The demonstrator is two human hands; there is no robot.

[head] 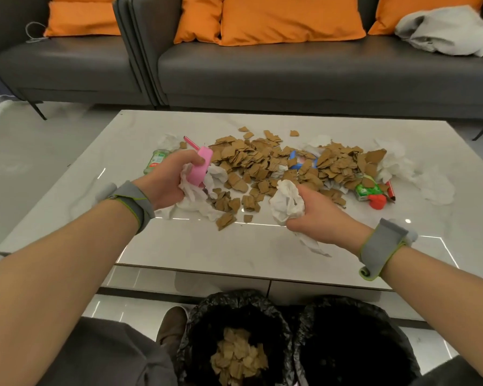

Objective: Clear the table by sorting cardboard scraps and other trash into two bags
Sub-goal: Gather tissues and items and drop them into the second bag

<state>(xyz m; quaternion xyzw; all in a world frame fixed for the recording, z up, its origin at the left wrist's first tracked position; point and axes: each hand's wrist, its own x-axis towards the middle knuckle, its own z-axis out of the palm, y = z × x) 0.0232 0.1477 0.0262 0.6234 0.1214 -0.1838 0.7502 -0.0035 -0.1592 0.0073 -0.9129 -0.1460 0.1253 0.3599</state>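
Observation:
A heap of brown cardboard scraps [265,162] lies across the middle of the white marble table [234,246], mixed with crumpled white tissues. My left hand [168,179] is shut on a pink plastic object [200,167] together with crumpled white tissue [193,199]. My right hand [315,215] grips another wad of white tissue [286,203] just above the table. Two black bags stand at my feet: the left bag [234,307] holds cardboard scraps, the right bag [354,310] looks dark inside.
Among the scraps lie a small green-labelled bottle [155,160], a blue wrapper [301,160], a green carton [367,190], a red blob [378,201], a red pen [391,189] and more tissues [396,160]. A grey sofa [290,71] with orange cushions stands behind the table.

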